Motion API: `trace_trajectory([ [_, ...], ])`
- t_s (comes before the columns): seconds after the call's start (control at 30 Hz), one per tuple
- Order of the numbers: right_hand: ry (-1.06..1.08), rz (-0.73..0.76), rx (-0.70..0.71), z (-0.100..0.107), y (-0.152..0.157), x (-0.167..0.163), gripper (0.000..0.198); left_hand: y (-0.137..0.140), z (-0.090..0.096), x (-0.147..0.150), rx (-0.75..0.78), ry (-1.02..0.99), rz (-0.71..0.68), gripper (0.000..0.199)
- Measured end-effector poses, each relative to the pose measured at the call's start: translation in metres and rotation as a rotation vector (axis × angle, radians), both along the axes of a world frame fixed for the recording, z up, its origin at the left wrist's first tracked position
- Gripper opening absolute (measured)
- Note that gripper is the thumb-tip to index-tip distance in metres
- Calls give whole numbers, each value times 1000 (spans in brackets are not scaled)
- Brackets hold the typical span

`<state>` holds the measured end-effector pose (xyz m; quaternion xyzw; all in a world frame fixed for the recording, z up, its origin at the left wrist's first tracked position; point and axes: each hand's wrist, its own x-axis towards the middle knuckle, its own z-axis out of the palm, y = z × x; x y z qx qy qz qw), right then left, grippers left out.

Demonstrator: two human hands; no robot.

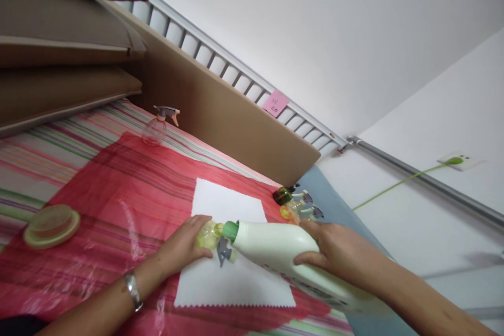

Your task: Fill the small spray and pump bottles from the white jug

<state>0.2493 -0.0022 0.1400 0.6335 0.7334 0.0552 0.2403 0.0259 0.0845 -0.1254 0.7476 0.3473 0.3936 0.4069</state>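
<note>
My left hand [192, 244] is closed around a small clear yellow bottle [208, 236], its neck turned to the right. A large pale green bottle [275, 241] lies tilted in my right hand [334, 252], whose fingers wrap its body. Its green spout [230, 231] meets the small bottle's mouth; whether liquid is flowing I cannot tell. Just below them a grey spray head [226, 252] rests on a white cloth [236, 289] with zigzag edges.
Red plastic sheeting [153, 184] covers striped fabric. A pink spray bottle [155, 128] stands at the back, a lidded round container [52, 226] at left. Small bottles, one dark green [282, 195] and one orange-yellow [290, 212], sit beyond the cloth. A brown board [220, 105] borders the back.
</note>
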Motion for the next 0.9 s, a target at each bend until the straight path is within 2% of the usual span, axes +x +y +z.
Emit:
trace_trajectory([
  [0.9,-14,27,15,2,4,-3,34,-1,3,1,-2,24,-7,69],
])
